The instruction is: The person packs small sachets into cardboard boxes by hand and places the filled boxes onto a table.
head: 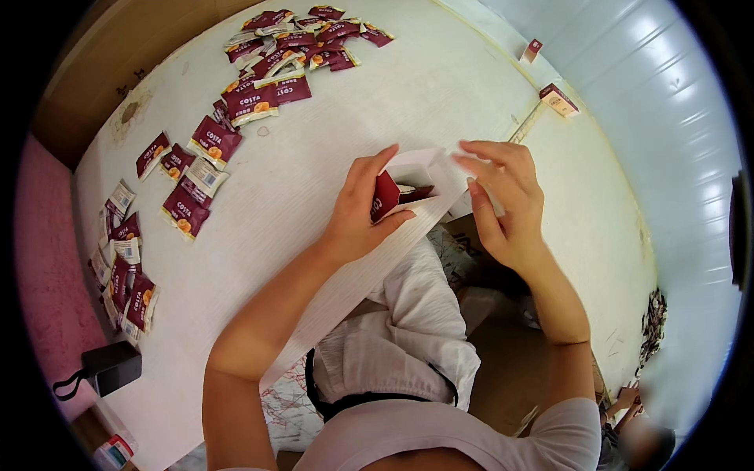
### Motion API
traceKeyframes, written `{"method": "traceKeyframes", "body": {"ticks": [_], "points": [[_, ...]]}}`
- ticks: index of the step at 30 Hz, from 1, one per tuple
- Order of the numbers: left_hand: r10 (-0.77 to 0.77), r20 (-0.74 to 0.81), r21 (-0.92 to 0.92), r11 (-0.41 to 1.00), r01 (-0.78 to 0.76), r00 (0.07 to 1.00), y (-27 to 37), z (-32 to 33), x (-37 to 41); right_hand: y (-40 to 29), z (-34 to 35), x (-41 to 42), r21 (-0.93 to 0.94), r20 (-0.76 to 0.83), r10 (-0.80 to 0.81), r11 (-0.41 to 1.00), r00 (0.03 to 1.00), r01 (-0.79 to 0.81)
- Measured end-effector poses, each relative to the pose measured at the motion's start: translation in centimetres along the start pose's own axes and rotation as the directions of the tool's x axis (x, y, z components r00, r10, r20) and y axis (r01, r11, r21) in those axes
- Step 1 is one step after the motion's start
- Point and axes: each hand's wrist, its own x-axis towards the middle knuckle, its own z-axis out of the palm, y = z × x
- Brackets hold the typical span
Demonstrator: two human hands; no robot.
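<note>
My left hand (350,215) grips a small red-and-white cardboard carton (386,197) above the table's near edge. The carton's end faces up with its white flaps spread, and a dark red sachet (419,193) shows partly inside. On the other side of the carton is my right hand (509,203), fingers apart and slightly blurred, close to the white flap. Nothing is visible between its fingers. Whether the fingertips touch the flap is hard to tell.
Costa sachets lie heaped at the back (294,47), with more sachets (185,206) trailing down the left to a black box with a strap (112,368). One small carton (559,100) lies near the ribbed wall (665,88). At lower right, another person's hands (627,400) are near a pile of small packets (652,324).
</note>
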Motion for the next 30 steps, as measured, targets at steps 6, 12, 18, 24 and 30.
{"method": "traceKeyframes", "body": {"ticks": [6, 12, 18, 24, 30], "points": [[0.024, -0.059, -0.232, 0.972, -0.037, 0.998, -2.3, 1.5, -1.1, -0.3, 5.8, -1.4, 0.857, 0.162, 0.617, 0.299, 0.77, -0.42], [0.113, -0.037, -0.245, 0.962, -0.118, 0.993, -2.2, 1.1, -0.5, -0.4, 8.9, -1.4, 0.937, 0.336, 0.575, -0.125, 0.746, -0.326], [0.181, -0.033, -0.195, 0.963, -0.184, 0.983, -1.4, 0.2, 0.0, -0.2, 10.8, -2.2, 0.655, -0.326, 0.397, 0.749, 0.858, -0.098], [0.151, -0.178, -0.372, 0.905, -0.208, 0.972, -2.6, 1.1, -0.9, -1.2, 10.4, -2.6, 0.427, -0.325, 0.143, 0.904, 0.935, 0.01], [0.057, -0.191, -0.38, 0.916, -0.127, 0.98, -2.5, 1.3, -0.6, -0.2, 8.1, -2.0, 0.618, -0.119, 0.373, 0.753, 0.92, -0.225]]}}
